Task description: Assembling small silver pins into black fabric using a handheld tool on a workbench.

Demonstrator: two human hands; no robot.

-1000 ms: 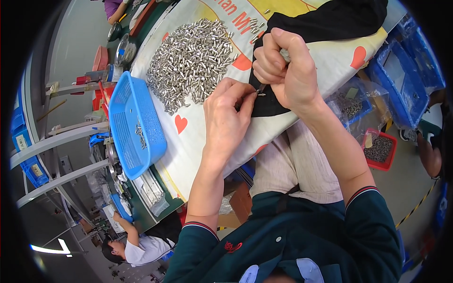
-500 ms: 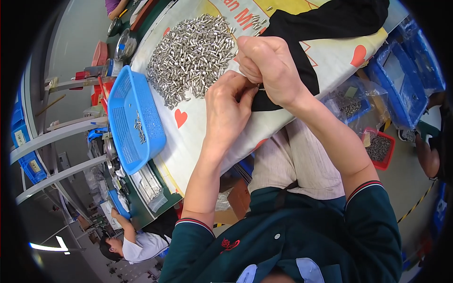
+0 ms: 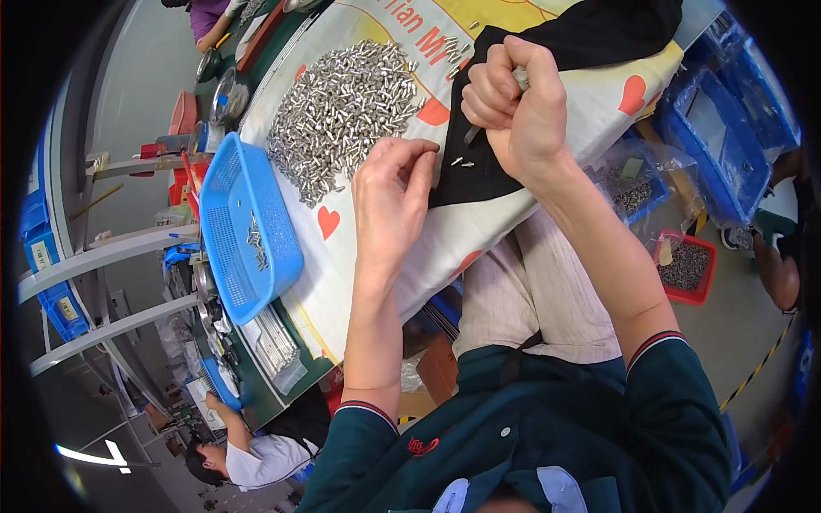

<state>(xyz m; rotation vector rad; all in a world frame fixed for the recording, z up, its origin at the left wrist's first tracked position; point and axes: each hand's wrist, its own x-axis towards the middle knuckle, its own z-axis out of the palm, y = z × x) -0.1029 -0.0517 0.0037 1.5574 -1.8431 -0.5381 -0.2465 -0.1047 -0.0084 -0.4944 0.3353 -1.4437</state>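
My right hand (image 3: 526, 107) is closed in a fist over the black cloth (image 3: 475, 175). It grips a tool, of which a pale rounded end (image 3: 521, 79) and a dark tip (image 3: 471, 134) show; its kind is hidden. Two small metal pins (image 3: 463, 162) lie on the cloth below that fist. My left hand (image 3: 392, 192) hovers between the cloth and a big heap of small silvery metal pins (image 3: 342, 111). Its thumb and forefinger come close together, and anything between them is too small to make out. A few more pins (image 3: 455, 56) lie beyond the cloth.
Left of the heap stands a blue plastic basket (image 3: 289, 244) holding some pins. On the right are blue bins (image 3: 714, 128) and a red tray (image 3: 705, 286) of small parts on the floor. A person in white (image 3: 256, 462) sits at lower left; another person's arm (image 3: 209, 34) shows at top left.
My hands have parted: the right has moved right and up with the tool, the left slightly left and down. Two pins on the black cloth have come into sight. The view has shifted slightly.
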